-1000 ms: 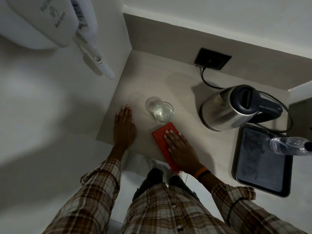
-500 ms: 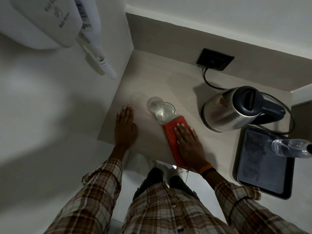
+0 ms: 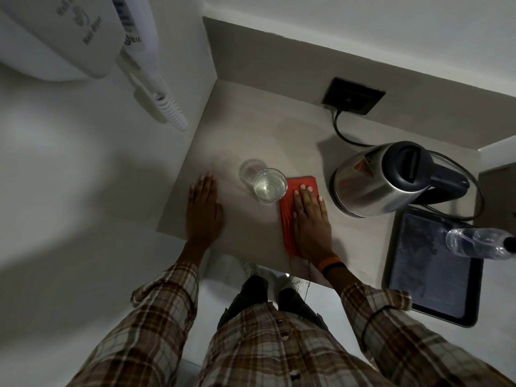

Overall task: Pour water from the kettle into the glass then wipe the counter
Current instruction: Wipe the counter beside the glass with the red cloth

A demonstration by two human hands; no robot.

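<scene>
A clear glass (image 3: pixel 269 186) holding water stands on the beige counter (image 3: pixel 259 129). Right beside it lies a red cloth (image 3: pixel 289 216), pressed flat under my right hand (image 3: pixel 310 222), whose fingers are spread and point toward the wall. The cloth's far edge sits between the glass and a steel kettle (image 3: pixel 371 182) with a black lid and handle. My left hand (image 3: pixel 203 210) rests palm down on the counter, left of the glass, holding nothing.
A black tray (image 3: pixel 430 277) lies at the right with a plastic bottle (image 3: pixel 480 243) on its side over it. The kettle's cord runs to a black wall socket (image 3: pixel 353 95). A white wall-mounted hair dryer (image 3: pixel 69 37) hangs at upper left.
My right hand has slid the red cloth away from me and to the right, from the counter's front edge up beside the glass. The left hand has stayed put.
</scene>
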